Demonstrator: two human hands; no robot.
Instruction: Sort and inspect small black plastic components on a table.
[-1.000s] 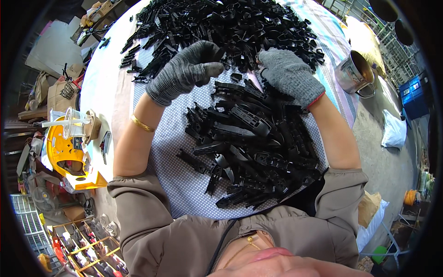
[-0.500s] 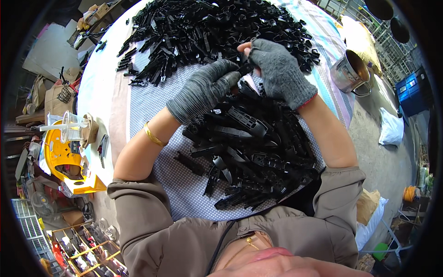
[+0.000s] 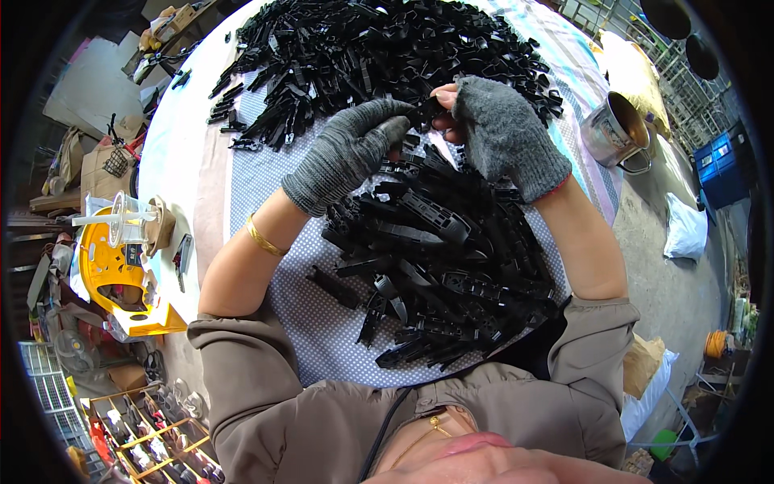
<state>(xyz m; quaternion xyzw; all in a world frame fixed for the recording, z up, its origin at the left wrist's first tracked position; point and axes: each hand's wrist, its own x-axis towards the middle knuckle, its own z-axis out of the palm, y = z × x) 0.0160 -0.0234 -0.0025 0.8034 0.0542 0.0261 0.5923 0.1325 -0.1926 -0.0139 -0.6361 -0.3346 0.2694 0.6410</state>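
Between my two hands is a small black plastic part [image 3: 424, 114], partly hidden by the fingers. My left hand [image 3: 352, 153], in a grey knit glove, pinches it from the left. From the right my right hand [image 3: 510, 135], in a grey glove with bare fingertips, has its fingers closed around the part's other side. Below the hands lies a near heap of longer black plastic pieces [image 3: 451, 274]. Beyond them spreads a wide far heap of smaller black plastic parts [image 3: 363, 60].
Both heaps lie on a patterned tablecloth [image 3: 294, 331]. A metal mug [image 3: 605, 133] stands at the table's right edge. On the left are a yellow plastic stool [image 3: 101, 262], a clear cup [image 3: 127, 222] and a slim dark tool [image 3: 183, 256]. A blue bin [image 3: 720, 161] stands far right.
Both hands have moved slightly apart, the left one a little to the left and the right one to the right. The part between them shows more now. The heaps look unchanged.
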